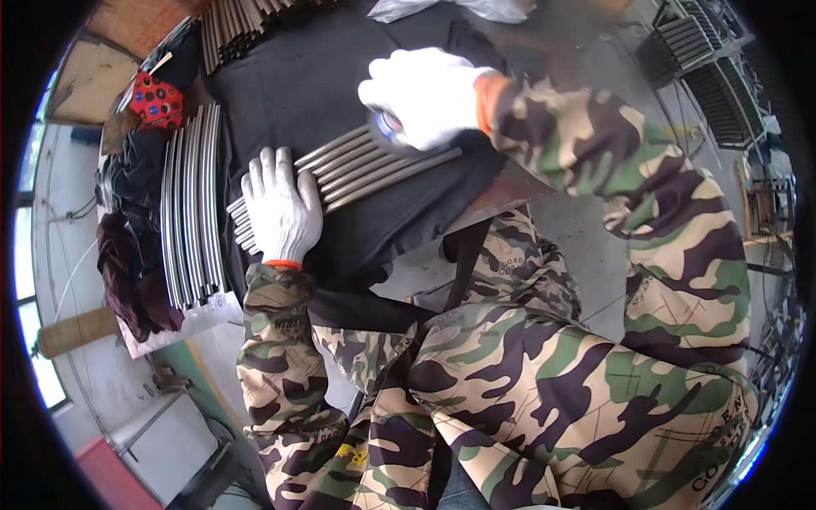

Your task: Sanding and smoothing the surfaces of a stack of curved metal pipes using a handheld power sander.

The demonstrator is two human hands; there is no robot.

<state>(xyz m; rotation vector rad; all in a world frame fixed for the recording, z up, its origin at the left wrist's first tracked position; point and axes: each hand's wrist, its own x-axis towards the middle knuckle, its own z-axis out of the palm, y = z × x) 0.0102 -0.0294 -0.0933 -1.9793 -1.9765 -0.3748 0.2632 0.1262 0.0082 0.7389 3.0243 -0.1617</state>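
Lying parallel, metal tubes (374,189) slant rightward and away.

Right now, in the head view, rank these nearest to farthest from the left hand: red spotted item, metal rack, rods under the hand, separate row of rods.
1. Rods: partly beneath the left hand.
2. Separate row of rods: to its left.
3. Red spotted item: upper left.
4. Metal rack: far upper right.

Two gloves (282,214), three groups of tubes (357,176)
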